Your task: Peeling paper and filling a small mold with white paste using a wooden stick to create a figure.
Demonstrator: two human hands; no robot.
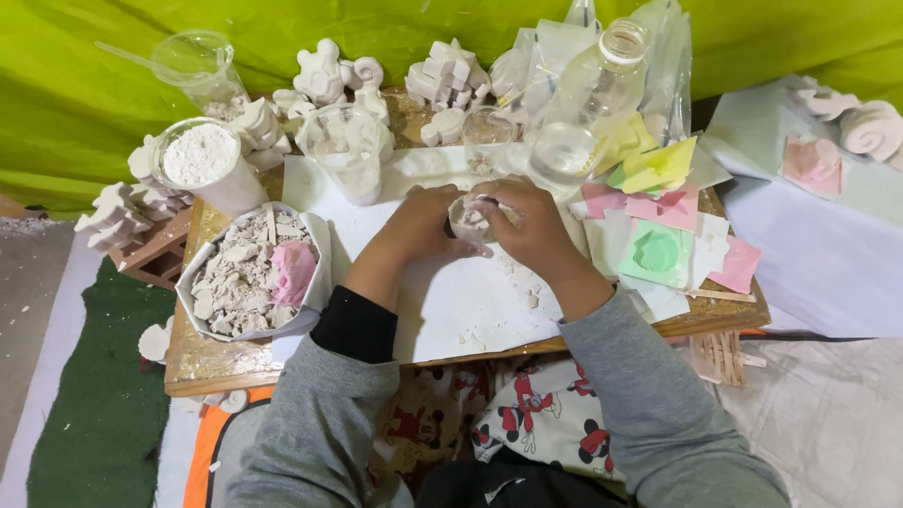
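Both my hands meet over a white paper sheet (470, 301) on a small wooden table (216, 362). My left hand (420, 226) and my right hand (527, 226) together grip a small white plaster piece in a dark mould (467, 217); its exact shape is hidden by my fingers. White crumbs (527, 299) lie on the paper below my hands.
A bag of broken plaster with a pink mould (293, 268) sits at left. Behind stand a cup of white powder (199, 160), clear plastic cups (350, 150), a clear bottle (593, 103) and white plaster figures (324, 73). Coloured moulds (656, 249) lie at right.
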